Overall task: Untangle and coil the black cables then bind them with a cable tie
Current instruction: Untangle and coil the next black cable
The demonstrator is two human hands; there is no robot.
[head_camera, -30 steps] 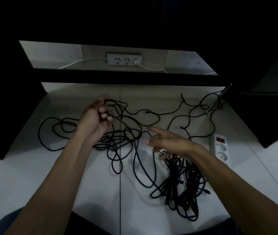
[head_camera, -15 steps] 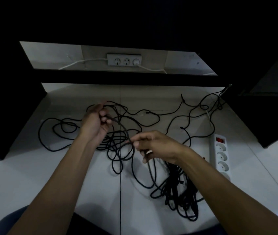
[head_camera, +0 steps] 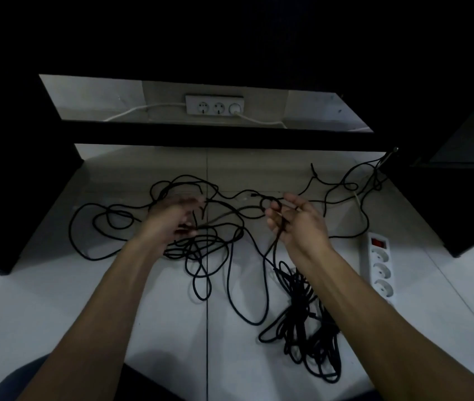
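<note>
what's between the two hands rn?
Head view: a black cable strand spans from left hand to right hand, above loose cable loops on the floor.

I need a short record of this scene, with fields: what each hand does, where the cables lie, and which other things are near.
left hand: left hand is blurred; a black cable runs to it, grip unclear
right hand: right hand raised, fingers curled round the same cable
loose cables: tangled black cables spread on the white floor
bundle: denser cable heap under the right forearm
near right: white power strip with red switch, on the floor
far: wall sockets with a white cord
cable tie: none visible
</note>
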